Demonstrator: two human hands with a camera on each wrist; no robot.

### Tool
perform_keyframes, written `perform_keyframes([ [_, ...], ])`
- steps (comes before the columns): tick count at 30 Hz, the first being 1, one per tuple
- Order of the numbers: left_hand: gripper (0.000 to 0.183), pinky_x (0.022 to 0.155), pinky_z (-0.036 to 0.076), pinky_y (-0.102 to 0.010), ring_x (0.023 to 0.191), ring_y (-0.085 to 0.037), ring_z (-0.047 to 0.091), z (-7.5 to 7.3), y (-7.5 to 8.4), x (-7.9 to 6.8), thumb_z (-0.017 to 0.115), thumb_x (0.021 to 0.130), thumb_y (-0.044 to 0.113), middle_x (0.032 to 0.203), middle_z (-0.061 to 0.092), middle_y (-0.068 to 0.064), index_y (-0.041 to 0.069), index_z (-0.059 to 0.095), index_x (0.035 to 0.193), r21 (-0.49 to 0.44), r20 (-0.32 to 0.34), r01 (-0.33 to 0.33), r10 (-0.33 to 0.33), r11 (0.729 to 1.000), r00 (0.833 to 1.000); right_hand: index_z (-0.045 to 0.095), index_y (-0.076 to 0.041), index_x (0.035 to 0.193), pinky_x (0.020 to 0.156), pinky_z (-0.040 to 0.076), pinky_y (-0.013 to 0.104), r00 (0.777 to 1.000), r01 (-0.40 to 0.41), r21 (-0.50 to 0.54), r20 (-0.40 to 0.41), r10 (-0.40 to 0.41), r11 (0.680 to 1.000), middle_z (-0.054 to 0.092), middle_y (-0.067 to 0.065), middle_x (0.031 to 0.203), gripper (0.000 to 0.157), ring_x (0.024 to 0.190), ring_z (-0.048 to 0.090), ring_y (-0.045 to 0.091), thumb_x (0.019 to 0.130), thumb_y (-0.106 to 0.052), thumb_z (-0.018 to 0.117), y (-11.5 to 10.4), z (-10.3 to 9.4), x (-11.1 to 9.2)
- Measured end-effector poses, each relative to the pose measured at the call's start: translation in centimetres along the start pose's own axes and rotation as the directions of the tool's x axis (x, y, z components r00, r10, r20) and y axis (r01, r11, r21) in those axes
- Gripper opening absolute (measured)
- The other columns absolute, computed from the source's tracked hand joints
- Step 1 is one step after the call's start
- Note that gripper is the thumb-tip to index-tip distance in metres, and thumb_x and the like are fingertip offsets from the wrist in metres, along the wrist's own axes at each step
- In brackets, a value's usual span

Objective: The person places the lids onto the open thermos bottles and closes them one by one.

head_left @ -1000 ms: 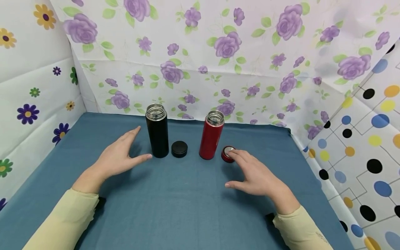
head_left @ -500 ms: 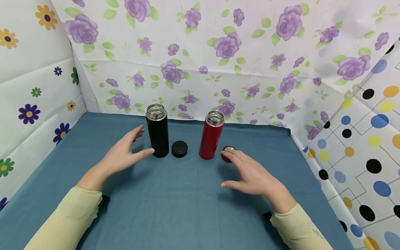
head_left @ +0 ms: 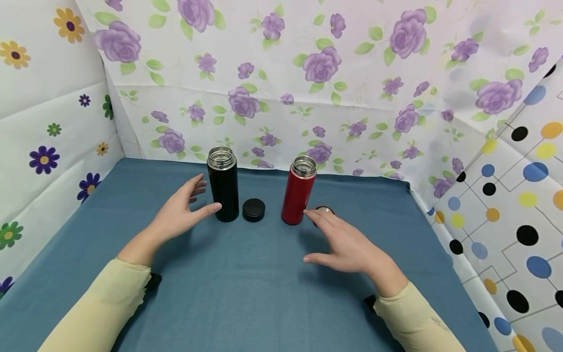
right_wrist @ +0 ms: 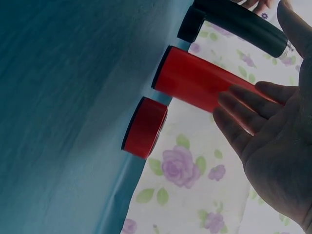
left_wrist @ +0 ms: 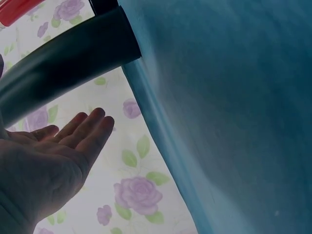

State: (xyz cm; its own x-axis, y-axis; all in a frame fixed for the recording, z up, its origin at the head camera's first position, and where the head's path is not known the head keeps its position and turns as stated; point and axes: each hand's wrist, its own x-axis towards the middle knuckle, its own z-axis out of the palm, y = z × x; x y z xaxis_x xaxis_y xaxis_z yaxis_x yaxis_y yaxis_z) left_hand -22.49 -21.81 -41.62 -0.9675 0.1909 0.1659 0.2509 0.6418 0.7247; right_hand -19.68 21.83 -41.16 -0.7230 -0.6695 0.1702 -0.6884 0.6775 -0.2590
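Two lidless thermos flasks stand upright on the blue cloth in the head view: a black thermos (head_left: 223, 193) on the left and a red thermos (head_left: 297, 195) to its right. The black lid (head_left: 253, 209) lies between them. My left hand (head_left: 178, 212) reaches beside the black thermos, fingers extended and thumb in front of it; whether it touches cannot be told. Over the red lid (head_left: 325, 209), partly covering it, hovers my right hand (head_left: 345, 242), its fingers stretched toward the red thermos. In the right wrist view the red lid (right_wrist: 145, 127) is seen whole, beside the red thermos (right_wrist: 204, 80).
Blue cloth (head_left: 246, 293) covers the table. A flowered sheet (head_left: 272, 88) hangs along the back edge, with patterned sheets on the left (head_left: 53, 112) and right (head_left: 528, 195) sides.
My left hand has moved right and closer to the black thermos. My right hand has shifted left toward the red thermos, covering more of the red lid. Thermoses and lids stay in place.
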Motion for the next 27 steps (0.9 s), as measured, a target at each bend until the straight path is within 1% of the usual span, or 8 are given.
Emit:
perform_keyframes([
  [2, 0.102, 0.111, 0.038, -0.061, 0.143, -0.039, 0.042, 0.2, 0.1, 0.1, 0.067, 0.091, 0.064, 0.161, 0.035, -0.017, 0.02, 0.011, 0.165, -0.001, -0.003, 0.0, 0.0, 1.0, 1.0, 0.022, -0.034, 0.162, 0.11, 0.045, 0.039, 1.0, 0.006, -0.003, -0.007, -0.006, 1.0, 0.033, -0.015, 0.159, 0.101, 0.138, 0.038, 0.004, 0.082, -0.077, 0.066, -0.2, 0.0, 0.2],
  [5, 0.101, 0.112, 0.038, -0.061, 0.143, -0.039, 0.041, 0.4, 0.2, 0.3, 0.067, 0.092, 0.062, 0.161, 0.035, -0.018, 0.019, 0.011, 0.165, -0.011, -0.006, -0.009, 0.009, 1.0, 1.0, 0.026, -0.029, 0.162, 0.108, 0.047, 0.04, 1.0, 0.009, -0.001, -0.006, -0.009, 1.0, 0.032, -0.015, 0.16, 0.101, 0.137, 0.04, 0.004, 0.082, -0.076, 0.067, -0.4, 0.1, 0.4],
  [9, 0.1, 0.112, 0.039, -0.06, 0.143, -0.037, 0.041, 0.6, 0.3, 0.6, 0.067, 0.092, 0.061, 0.16, 0.036, -0.018, 0.016, 0.014, 0.165, -0.029, -0.01, -0.014, 0.014, 0.999, 1.0, 0.03, -0.022, 0.161, 0.106, 0.049, 0.043, 1.0, 0.021, 0.021, -0.002, -0.021, 1.0, 0.033, -0.011, 0.16, 0.102, 0.138, 0.042, 0.009, 0.082, -0.075, 0.068, -0.8, 0.2, 0.9],
  [13, 0.1, 0.112, 0.039, -0.06, 0.143, -0.038, 0.042, 0.7, 0.6, 0.7, 0.068, 0.092, 0.061, 0.16, 0.036, -0.018, 0.015, 0.017, 0.164, -0.045, -0.016, -0.012, 0.012, 0.999, 1.0, 0.029, -0.02, 0.162, 0.106, 0.049, 0.044, 0.999, 0.03, 0.026, 0.022, -0.031, 0.999, 0.031, -0.006, 0.162, 0.102, 0.142, 0.04, 0.013, 0.084, -0.075, 0.066, -1.2, 0.4, 1.4],
  [15, 0.099, 0.111, 0.039, -0.06, 0.143, -0.038, 0.042, 0.8, 0.6, 0.8, 0.068, 0.092, 0.061, 0.16, 0.036, -0.018, 0.016, 0.018, 0.164, -0.055, -0.022, -0.013, 0.012, 0.998, 1.0, 0.028, -0.019, 0.162, 0.105, 0.05, 0.043, 0.999, 0.03, 0.027, 0.031, -0.03, 0.999, 0.03, -0.006, 0.163, 0.102, 0.143, 0.04, 0.013, 0.085, -0.075, 0.065, -1.4, 0.5, 1.6],
  [17, 0.098, 0.111, 0.04, -0.061, 0.142, -0.038, 0.042, 0.8, 0.6, 0.9, 0.069, 0.091, 0.06, 0.16, 0.036, -0.017, 0.017, 0.018, 0.164, -0.065, -0.03, -0.014, 0.012, 0.998, 0.999, 0.027, -0.02, 0.162, 0.104, 0.052, 0.041, 0.999, 0.03, 0.027, 0.035, -0.031, 0.999, 0.03, -0.006, 0.163, 0.102, 0.143, 0.04, 0.012, 0.085, -0.074, 0.066, -1.6, 0.5, 1.9],
  [24, 0.096, 0.111, 0.041, -0.06, 0.142, -0.036, 0.042, 0.9, 0.6, 1.3, 0.071, 0.091, 0.059, 0.16, 0.037, -0.014, 0.019, 0.021, 0.163, -0.099, -0.046, -0.023, 0.019, 0.995, 0.999, 0.018, -0.032, 0.164, 0.102, 0.052, 0.037, 0.998, 0.051, 0.012, 0.037, -0.052, 0.999, 0.029, -0.008, 0.164, 0.101, 0.141, 0.041, 0.009, 0.085, -0.075, 0.064, -2.2, 0.7, 2.8],
  [27, 0.095, 0.111, 0.04, -0.059, 0.143, -0.035, 0.041, 0.9, 0.7, 1.4, 0.071, 0.091, 0.058, 0.16, 0.036, -0.013, 0.019, 0.022, 0.163, -0.119, -0.051, -0.023, 0.017, 0.993, 0.999, 0.019, -0.03, 0.164, 0.105, 0.051, 0.038, 0.997, 0.072, 0.013, 0.034, -0.072, 0.997, 0.03, -0.007, 0.164, 0.101, 0.142, 0.041, 0.01, 0.086, -0.074, 0.064, -2.3, 0.7, 3.2],
])
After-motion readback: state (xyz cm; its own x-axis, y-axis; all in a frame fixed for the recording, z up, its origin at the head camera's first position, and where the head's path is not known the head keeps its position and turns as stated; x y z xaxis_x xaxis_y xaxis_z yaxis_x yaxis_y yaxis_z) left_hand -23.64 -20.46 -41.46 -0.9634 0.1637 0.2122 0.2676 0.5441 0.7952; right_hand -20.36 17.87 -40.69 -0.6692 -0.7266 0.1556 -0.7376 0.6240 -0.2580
